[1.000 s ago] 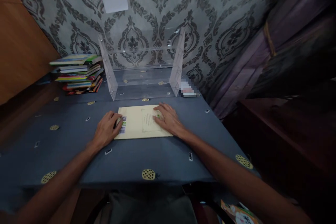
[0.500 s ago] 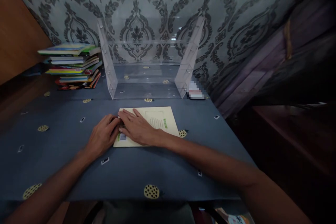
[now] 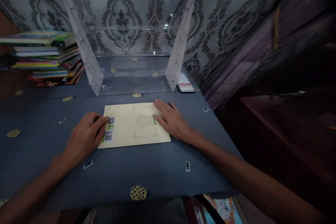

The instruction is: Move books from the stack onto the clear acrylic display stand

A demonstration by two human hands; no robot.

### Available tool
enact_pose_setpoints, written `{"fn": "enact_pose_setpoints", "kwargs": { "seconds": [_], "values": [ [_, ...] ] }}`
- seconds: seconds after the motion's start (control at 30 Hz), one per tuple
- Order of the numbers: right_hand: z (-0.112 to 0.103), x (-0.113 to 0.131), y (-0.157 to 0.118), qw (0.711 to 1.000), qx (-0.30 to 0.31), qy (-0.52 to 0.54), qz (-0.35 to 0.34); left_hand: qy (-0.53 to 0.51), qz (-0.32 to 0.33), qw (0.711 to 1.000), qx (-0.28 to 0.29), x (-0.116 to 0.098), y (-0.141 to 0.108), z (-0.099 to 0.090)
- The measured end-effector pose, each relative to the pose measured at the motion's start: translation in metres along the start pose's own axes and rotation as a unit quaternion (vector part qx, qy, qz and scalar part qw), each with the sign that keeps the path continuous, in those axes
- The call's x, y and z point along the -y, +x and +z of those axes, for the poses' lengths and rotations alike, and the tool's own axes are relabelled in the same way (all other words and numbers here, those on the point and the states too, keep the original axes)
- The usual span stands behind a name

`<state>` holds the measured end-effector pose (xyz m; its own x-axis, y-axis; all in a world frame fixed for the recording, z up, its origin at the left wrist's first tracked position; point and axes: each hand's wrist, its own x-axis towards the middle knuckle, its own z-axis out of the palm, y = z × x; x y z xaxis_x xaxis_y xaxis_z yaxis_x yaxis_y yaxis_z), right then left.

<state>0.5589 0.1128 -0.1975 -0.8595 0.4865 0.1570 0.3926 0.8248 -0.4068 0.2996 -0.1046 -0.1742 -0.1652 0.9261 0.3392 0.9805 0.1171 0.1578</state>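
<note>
A pale yellow book (image 3: 122, 126) lies closed and flat on the table, printed text, a barcode and a square code facing up. At its left edge, my left hand (image 3: 85, 133) is closed, the thumb over the cover and the curled fingers beside the edge, their tips partly hidden. My right hand (image 3: 174, 120) rests palm down on the book's right end, its fingers stretched out towards the top corner.
A clear acrylic rack (image 3: 91, 71) stands behind the book against the patterned wall. Several stacked books (image 3: 47, 57) sit at the back left. Right of the rack lies a blurred-out item (image 3: 187, 83). The blue tablecloth (image 3: 110, 178) covers the table; a curtain (image 3: 231, 66) hangs on the right.
My right hand has slid from the book's left side to its right end, uncovering the codes and the middle of the cover. My left hand stays at the left edge. The view has shifted.
</note>
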Motion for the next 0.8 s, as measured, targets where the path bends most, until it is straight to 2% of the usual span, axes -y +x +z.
{"fn": "enact_pose_setpoints", "kwargs": {
  "seconds": [0.13, 0.27, 0.4, 0.5, 0.63, 0.73, 0.8],
  "values": [
    [0.003, -0.006, -0.003, 1.0, -0.018, 0.005, -0.006, -0.034, 0.05, 0.998, 0.024, -0.009, 0.028, -0.002],
    [0.005, -0.007, -0.002, 0.999, -0.03, 0.0, -0.019, -0.085, 0.117, 0.987, 0.066, -0.024, 0.058, 0.016],
    [0.006, -0.009, -0.002, 0.999, -0.029, -0.006, -0.021, -0.036, 0.112, 0.986, 0.116, -0.025, 0.065, 0.029],
    [0.008, -0.012, -0.002, 0.999, -0.034, -0.007, -0.028, -0.032, 0.075, 0.99, 0.117, -0.005, 0.057, 0.021],
    [0.008, -0.013, -0.004, 0.999, -0.039, -0.015, -0.03, -0.1, -0.01, 0.99, 0.103, 0.035, 0.042, 0.004],
    [0.005, -0.004, 0.0, 0.998, -0.034, -0.033, -0.034, -0.172, -0.056, 0.978, 0.101, 0.055, 0.036, 0.003],
    [0.003, 0.011, 0.009, 0.997, -0.012, -0.034, -0.063, -0.2, -0.051, 0.975, 0.085, 0.061, 0.035, 0.007]
  ]
}}
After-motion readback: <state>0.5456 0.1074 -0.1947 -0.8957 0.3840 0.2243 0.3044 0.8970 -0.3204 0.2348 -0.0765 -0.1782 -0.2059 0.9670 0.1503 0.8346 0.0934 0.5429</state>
